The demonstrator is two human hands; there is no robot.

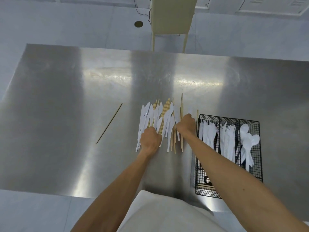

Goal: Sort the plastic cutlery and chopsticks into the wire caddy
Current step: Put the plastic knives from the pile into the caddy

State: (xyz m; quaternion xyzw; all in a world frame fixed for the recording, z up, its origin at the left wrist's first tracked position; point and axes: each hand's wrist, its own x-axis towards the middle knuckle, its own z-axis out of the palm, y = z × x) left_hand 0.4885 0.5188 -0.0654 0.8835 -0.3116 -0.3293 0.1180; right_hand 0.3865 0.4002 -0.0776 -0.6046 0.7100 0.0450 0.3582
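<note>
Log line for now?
left hand: curled on mixed pile | right hand: curled among chopsticks | wire caddy: partly filled | stray chopstick: apart, left

Open table lies left of 1 stray chopstick; wire caddy walls the right.

One brushed steel table fills the frame. At lower right stands one black wire caddy showing three long compartments: sorted knives in the left one, white plastic forks in the middle one, and at least three white plastic spoons in the right one. At centre lies one pile of loose white plastic knives and pale wooden chopsticks, too overlapped to count exactly. One lone chopstick lies left of centre. There are two hands, the left hand and the right hand, and one cream chair at the top.
</note>
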